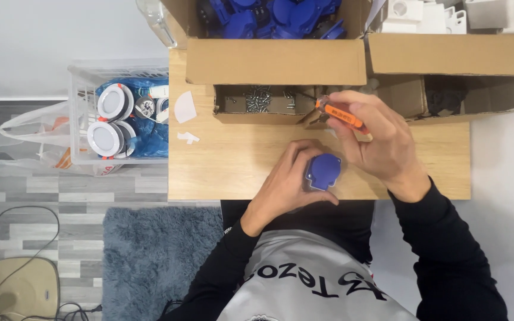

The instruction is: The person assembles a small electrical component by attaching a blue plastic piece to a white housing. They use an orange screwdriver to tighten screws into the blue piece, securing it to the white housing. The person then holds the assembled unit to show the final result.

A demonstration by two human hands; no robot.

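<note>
My left hand grips a blue plastic socket part just above the near edge of the wooden table. My right hand holds an orange-handled screwdriver, lying slanted above and slightly right of the blue part. The screwdriver's tip is hidden behind my fingers. Both arms wear black sleeves.
A small open cardboard box of screws sits behind the hands. A larger box of blue parts and another of white parts stand at the back. Left of the table stands a clear crate with round white fixtures; a grey rug lies below.
</note>
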